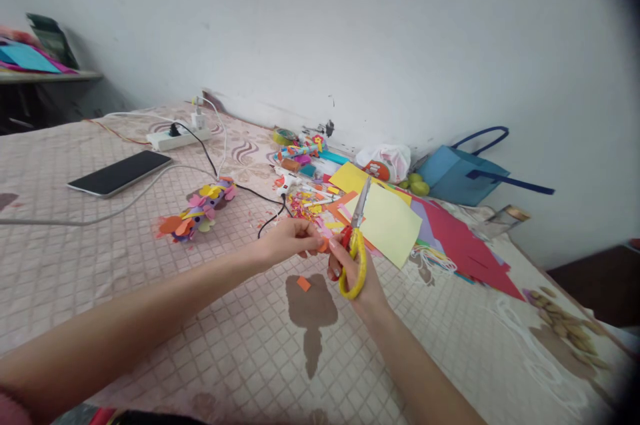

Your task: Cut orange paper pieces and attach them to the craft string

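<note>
My left hand (295, 239) pinches a small piece of orange paper (324, 245) at the middle of the table. Close beside it, my right hand (357, 271) has the yellow-and-red scissors (358, 258) in its grip, blades pointing up and away. The right fingertips also touch the orange piece. Below the hands, a small orange paper scrap (303, 283) lies on the patterned cloth. To the left is a tube-shaped craft (203, 210) covered with purple, yellow and orange paper petals.
Coloured paper sheets (395, 218), a hot glue gun (286, 183) and many paper scraps lie beyond the hands. A black tablet (120, 173) and a power strip (177, 138) with cables are at left. A blue bag (463, 175) stands against the wall.
</note>
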Tool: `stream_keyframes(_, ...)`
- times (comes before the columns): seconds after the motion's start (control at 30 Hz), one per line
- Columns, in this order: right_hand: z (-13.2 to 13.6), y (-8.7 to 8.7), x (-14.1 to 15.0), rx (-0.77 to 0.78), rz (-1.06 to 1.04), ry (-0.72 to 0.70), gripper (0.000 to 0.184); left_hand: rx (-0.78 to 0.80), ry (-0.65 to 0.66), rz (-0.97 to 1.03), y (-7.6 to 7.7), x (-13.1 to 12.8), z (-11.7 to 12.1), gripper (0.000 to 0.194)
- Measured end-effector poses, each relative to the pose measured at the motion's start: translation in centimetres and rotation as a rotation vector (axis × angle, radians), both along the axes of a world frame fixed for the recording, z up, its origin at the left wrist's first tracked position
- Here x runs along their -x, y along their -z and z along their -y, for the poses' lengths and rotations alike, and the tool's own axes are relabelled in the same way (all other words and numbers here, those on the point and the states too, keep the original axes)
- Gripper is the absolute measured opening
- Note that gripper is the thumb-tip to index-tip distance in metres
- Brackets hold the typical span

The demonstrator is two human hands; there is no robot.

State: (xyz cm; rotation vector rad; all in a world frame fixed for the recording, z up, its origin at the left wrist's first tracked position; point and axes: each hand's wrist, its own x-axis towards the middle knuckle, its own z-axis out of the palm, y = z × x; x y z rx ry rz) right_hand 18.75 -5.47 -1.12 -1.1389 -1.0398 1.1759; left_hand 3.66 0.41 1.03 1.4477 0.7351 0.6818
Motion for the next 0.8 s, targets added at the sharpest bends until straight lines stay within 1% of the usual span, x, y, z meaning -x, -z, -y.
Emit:
stream_keyframes(0.13, 0.4, 0.0, 0.2, 0.034, 0.092, -0.069, 0.041, 0.096, -0.172, 0.17, -0.4, 0.2, -0.3, 0.027)
stream_keyframes(0.27, 0.9, 0.6, 0.4, 0.048, 0.345, -0.104, 0.044, 0.097, -0.248, 0.361, -0.7, 0.5, -0.6, 0.025)
stream_keyframes(0.37, 1.1, 1.0, 0.5, 0.043, 0.452, -0.123, 0.043, 0.088, -0.277, 0.434, -0.9, 0.6, -0.6, 0.023)
stream_keyframes(0.47, 1.0, 1.0, 0.6, 0.049, 0.501, -0.119, 0.041, 0.088, -0.293, 0.467, -1.0, 0.6, -0.6, 0.022)
stream_keyframes(0.6, 1.0, 0.6, 0.5, 0.067, 0.547, -0.125, 0.041, 0.091, -0.293, 0.47, -0.7, 0.6, -0.7, 0.022)
stream_keyframes(0.8, 1.0, 0.1, 0.2, 0.028, 0.689, -0.109, 0.038, 0.091, -0.285, 0.468, -0.7, 0.7, -1.0, 0.022)
